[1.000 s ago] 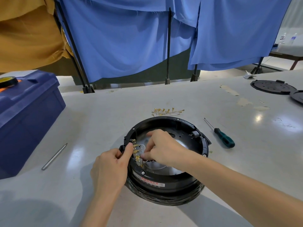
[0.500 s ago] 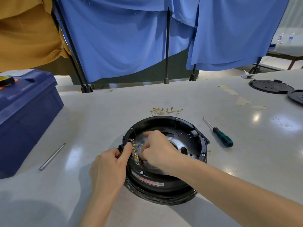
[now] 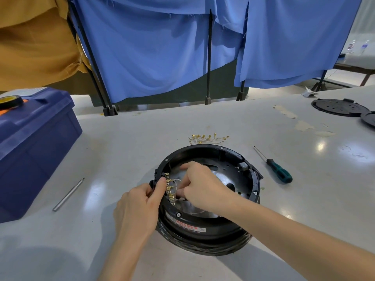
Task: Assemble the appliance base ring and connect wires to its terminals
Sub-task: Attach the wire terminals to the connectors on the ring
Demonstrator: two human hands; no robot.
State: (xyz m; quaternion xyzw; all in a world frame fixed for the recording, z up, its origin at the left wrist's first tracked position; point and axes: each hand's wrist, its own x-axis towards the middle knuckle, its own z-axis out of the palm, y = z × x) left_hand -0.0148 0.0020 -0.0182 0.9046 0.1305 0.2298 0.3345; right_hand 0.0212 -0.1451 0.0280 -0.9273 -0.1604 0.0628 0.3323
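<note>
Wiring of the terminals is the step in hand. The base ring (image 3: 203, 222) sits open side up on the bench (image 3: 121, 149), and I place everything else from it. My left grip (image 3: 138, 205) is clenched on the ring's left wall, with the fingers curled round the outside. Its thumb presses on the rim just beside the terminal strip (image 3: 169, 189), a row of brass tabs standing inside that wall.

My right grip (image 3: 203, 189) reaches into the ring from the right with its fingers curled. It pinches the end of a white wire (image 3: 176, 180) against the row, about midway along it. My fingertips hide the connector, so I cannot tell whether it is seated on its tab. How many tabs already carry a lead is too small to make out. I judge the wiring to be under way and not finished.

The next move, as I read it, is a straight, firm push of the connector onto its tab. The left grip has to brace the ring so it does not slide or tip. After that the right grip would release and fetch another lead. The loose wires (image 3: 209, 138) with brass ends lie just beyond the ring's far rim, a short reach over it.

A screwdriver (image 3: 279, 173) lies to the right of the ring, and a metal rod (image 3: 68, 194) lies well off to its left. Push-on ends should need neither, I think.
</note>
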